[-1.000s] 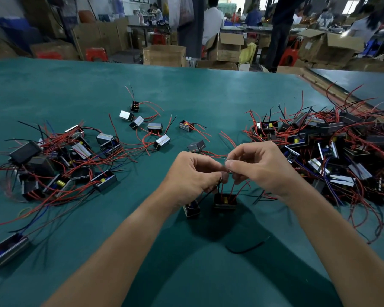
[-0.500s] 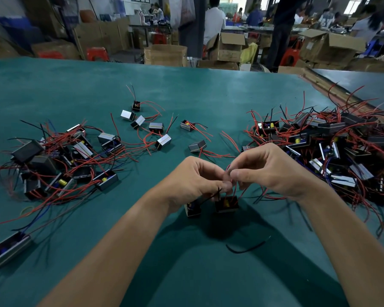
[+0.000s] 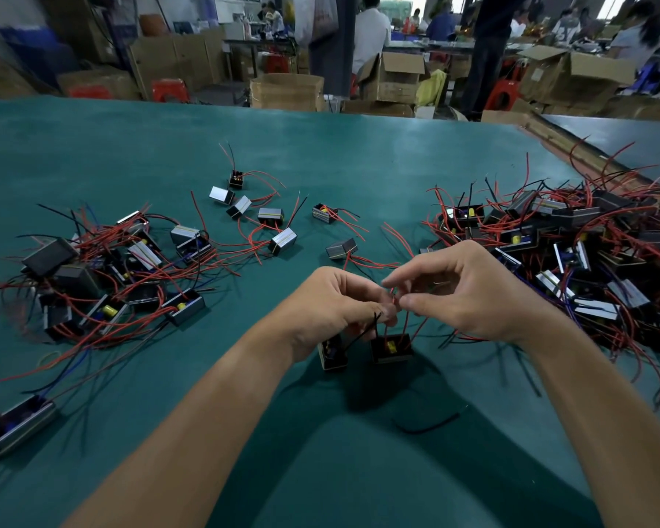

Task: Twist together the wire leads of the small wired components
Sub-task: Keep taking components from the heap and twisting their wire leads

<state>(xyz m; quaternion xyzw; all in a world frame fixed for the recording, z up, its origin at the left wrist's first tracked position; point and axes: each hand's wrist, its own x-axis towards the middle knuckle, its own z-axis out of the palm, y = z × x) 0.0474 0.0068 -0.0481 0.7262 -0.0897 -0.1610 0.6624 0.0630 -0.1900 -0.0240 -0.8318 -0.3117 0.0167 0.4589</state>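
Hands meet over the green table [image 3: 359, 154], centre, toward the near edge. Left hand [image 3: 340, 302]: fingers curled, thumb and index pinching the red leads [image 3: 406, 325] at the lower end of the joint. Right hand [image 3: 469, 295]: thumb and index set narrow around the same leads, just above the left pinch, other fingers loosely curled. It looks like contact.

Two bodies sit directly below the pinch: left component [image 3: 334, 354] and right component [image 3: 391, 346]. Can't tell whether they are on the table or just off it. Black lead [image 3: 362, 333] runs from the left component up under the left fingers.

Key geometry: leads run roughly upright from the bodies to the fingertips, so the twist axis is near vertical. Left hand is nearer the bodies and reads as the anchor. Right hand has the free ends.

My read: mid-twist, and the next roll is the right fingertips across that axis. Risk: short ends slipping out of the pinch. Left pile [image 3: 111, 268] and right pile [image 3: 587, 253] lie well apart from the hands.
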